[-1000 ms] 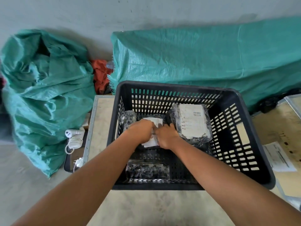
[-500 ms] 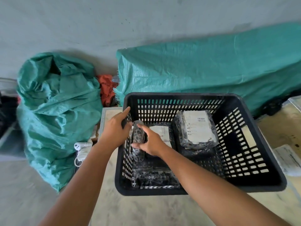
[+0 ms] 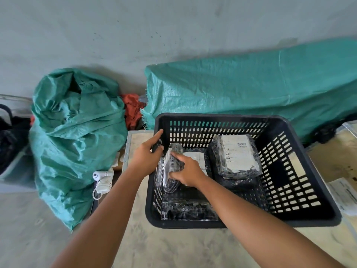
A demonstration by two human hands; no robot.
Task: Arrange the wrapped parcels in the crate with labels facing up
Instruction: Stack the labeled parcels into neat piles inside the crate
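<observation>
A black slotted crate (image 3: 289, 222) stands on the pale table. My left hand (image 3: 146, 153) grips the crate's left wall near its back corner. My right hand (image 3: 186, 170) is closed on a bubble-wrapped dark parcel (image 3: 171, 182) standing on edge against that left wall. Behind my right hand lies a parcel with its white label up (image 3: 197, 156). At the back right a larger wrapped parcel (image 3: 237, 155) lies label up on another dark parcel (image 3: 236, 182). A further wrapped parcel (image 3: 190, 210) lies at the crate's front left, no label visible.
A crumpled green woven sack (image 3: 73, 136) stands left of the table, and a long green-covered bundle (image 3: 251, 89) lies behind the crate. A white hair dryer with cord (image 3: 102, 178) sits by the table's left edge. Paper sheets (image 3: 343, 194) lie right of the crate.
My left hand left the labelled parcel and took hold of the crate's left wall. My right hand moved left onto the parcel standing on edge. The view shifted so the crate sits further right.
</observation>
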